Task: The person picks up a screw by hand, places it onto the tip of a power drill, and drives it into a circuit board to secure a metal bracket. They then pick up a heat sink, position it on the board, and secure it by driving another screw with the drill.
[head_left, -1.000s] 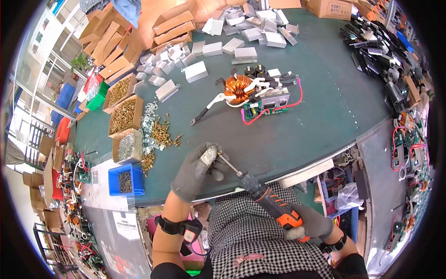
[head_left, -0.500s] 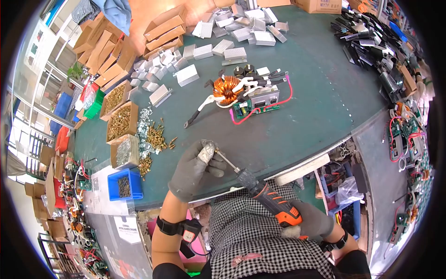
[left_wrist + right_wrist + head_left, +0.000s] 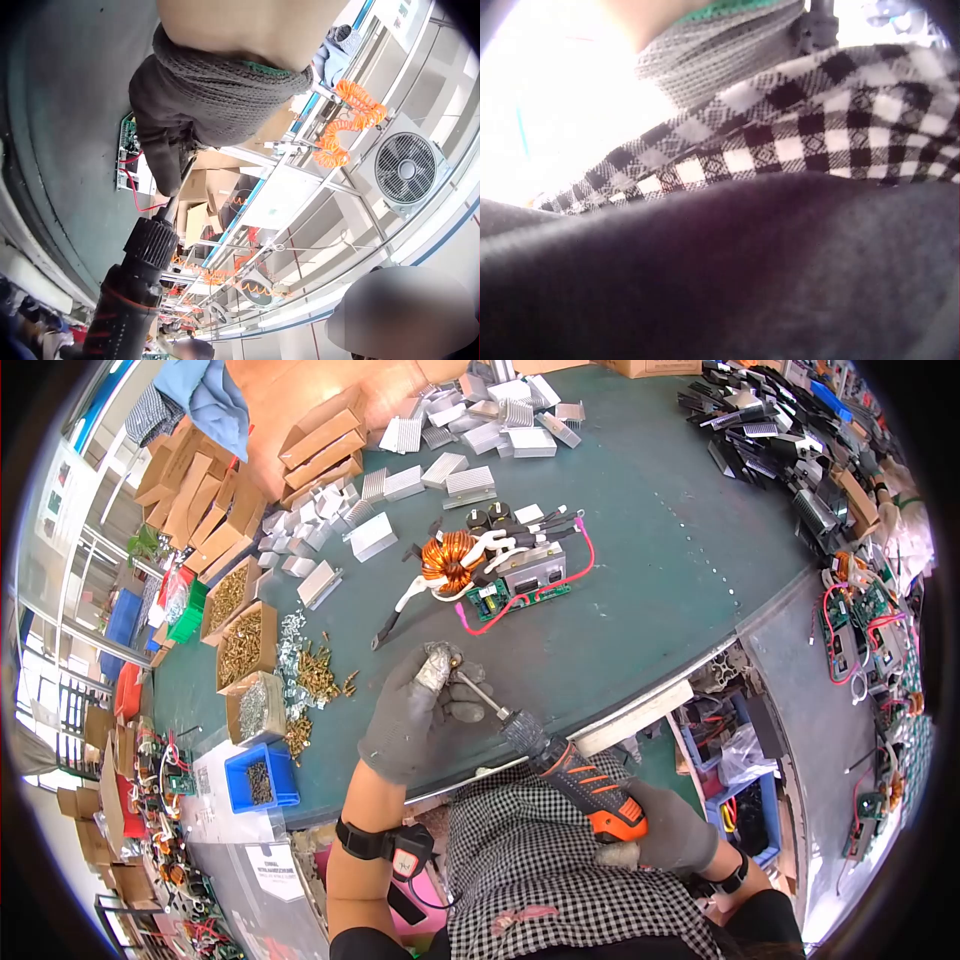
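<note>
The left hand and screwdriver are raised slightly toward the circuit board; the whole bench view is shifted left and down.

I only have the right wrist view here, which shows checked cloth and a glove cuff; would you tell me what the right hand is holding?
Observer: The right hand grips an orange and black power screwdriver.
Operator: Where is its bit?
Observer: At the left hand, whose gloved fingertips pinch at the tip.
Operator: What lies beyond that?
Observer: A circuit board with a copper coil on the green table.
</note>
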`<action>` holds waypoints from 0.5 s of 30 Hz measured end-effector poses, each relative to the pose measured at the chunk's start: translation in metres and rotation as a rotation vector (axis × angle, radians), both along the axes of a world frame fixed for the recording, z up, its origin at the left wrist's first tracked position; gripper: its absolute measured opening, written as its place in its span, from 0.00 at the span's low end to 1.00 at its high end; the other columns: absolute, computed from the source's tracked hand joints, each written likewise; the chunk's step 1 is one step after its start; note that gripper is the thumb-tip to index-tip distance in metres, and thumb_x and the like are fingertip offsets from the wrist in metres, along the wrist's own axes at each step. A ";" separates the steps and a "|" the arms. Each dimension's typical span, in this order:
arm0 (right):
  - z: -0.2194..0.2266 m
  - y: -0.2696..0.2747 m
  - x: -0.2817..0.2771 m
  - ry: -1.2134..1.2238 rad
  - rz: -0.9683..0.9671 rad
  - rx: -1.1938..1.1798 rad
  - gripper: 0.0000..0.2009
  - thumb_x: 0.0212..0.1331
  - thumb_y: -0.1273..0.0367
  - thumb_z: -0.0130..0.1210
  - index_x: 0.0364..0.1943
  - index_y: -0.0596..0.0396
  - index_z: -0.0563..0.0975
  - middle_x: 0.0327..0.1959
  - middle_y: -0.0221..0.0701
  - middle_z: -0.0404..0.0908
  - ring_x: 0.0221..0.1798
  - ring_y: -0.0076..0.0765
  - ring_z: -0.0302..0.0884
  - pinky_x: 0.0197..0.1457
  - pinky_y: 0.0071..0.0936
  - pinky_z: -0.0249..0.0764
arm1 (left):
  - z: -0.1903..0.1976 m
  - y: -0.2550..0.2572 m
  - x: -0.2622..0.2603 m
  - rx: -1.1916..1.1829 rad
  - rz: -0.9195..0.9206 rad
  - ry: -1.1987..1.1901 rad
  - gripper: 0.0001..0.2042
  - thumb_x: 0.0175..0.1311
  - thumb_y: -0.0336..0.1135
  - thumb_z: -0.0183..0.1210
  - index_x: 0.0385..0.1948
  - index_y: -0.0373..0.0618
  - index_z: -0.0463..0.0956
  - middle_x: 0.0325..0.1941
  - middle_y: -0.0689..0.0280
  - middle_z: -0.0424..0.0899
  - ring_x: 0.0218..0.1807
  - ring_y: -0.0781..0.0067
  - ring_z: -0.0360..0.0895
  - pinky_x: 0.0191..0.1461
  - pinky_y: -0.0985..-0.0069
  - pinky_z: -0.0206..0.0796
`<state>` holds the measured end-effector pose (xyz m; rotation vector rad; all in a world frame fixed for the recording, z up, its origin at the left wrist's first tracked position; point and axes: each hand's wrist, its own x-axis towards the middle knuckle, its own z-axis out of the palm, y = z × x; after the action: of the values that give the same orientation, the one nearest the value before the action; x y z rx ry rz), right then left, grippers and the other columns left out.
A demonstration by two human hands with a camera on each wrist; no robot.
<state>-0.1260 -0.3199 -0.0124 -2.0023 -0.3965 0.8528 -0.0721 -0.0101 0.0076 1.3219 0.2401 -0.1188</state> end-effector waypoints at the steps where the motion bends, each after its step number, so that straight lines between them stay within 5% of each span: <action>1: -0.001 -0.001 0.000 -0.005 -0.002 0.006 0.40 0.35 0.47 0.72 0.51 0.60 0.73 0.33 0.42 0.82 0.37 0.44 0.83 0.42 0.33 0.77 | -0.001 0.001 0.000 -0.001 -0.026 -0.011 0.16 0.70 0.44 0.49 0.45 0.39 0.67 0.39 0.57 0.79 0.36 0.67 0.82 0.33 0.79 0.75; 15: -0.004 -0.003 0.004 -0.037 -0.016 0.028 0.40 0.34 0.46 0.72 0.50 0.59 0.73 0.33 0.42 0.82 0.36 0.45 0.83 0.41 0.34 0.78 | 0.003 -0.006 0.001 -0.036 -0.039 -0.010 0.16 0.70 0.44 0.48 0.45 0.39 0.67 0.39 0.57 0.79 0.36 0.68 0.82 0.33 0.79 0.75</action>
<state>-0.1217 -0.3230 -0.0166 -1.9952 -0.4105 0.7970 -0.0712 -0.0164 0.0108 1.2918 0.2034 -0.1488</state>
